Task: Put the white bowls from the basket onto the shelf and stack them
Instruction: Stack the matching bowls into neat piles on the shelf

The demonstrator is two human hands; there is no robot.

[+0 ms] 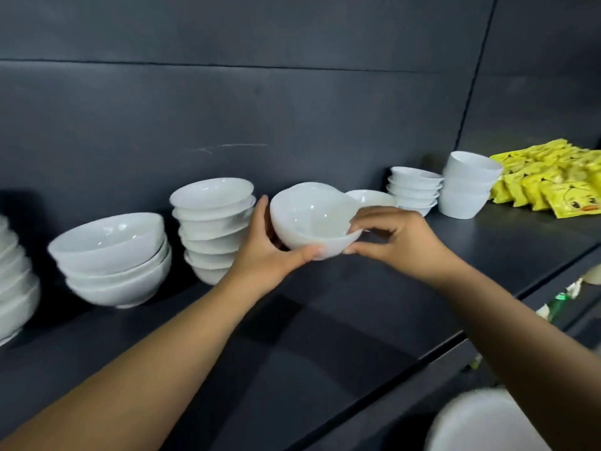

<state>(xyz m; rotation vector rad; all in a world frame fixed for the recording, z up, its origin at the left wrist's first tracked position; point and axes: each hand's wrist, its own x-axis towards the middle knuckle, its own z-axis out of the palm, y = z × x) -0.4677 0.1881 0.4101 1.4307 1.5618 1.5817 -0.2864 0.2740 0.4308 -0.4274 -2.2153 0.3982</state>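
Head camera looks down at two bare hands holding one white bowl (312, 222) up over a dark shelf (325, 336). The left hand (270, 255) grips the bowl's left side. Its thumb lies across the front and its fingers curl round the back. The right hand (395, 237) pinches the bowl's right rim, with fingers on top and thumb below. The bowl is open side up, tipped a little toward the camera, and it does not touch the shelf. A second white rim peeks out just behind it. I cannot tell if that is another bowl tucked under.

Just left of the left hand stands a tall stack of small bowls (211, 229), leaning a bit. Further left is a short stack of big bowls (113, 258). One more bowl stack (13, 281) is cut off by the left edge. Behind the right hand a low white dish (370, 197) rests on the shelf. Next to it on the right comes a stack of little bowls (413, 190), then a stack of deep white cups (468, 187). Beside the cups lies a pile of yellow packets (553, 183) with a duck face printed on them. A dark grey wall (292, 102) runs behind everything. Down in the bottom right corner, below the shelf's front edge, is a blurry round white thing (487, 424). It is too fuzzy to tell what it is.
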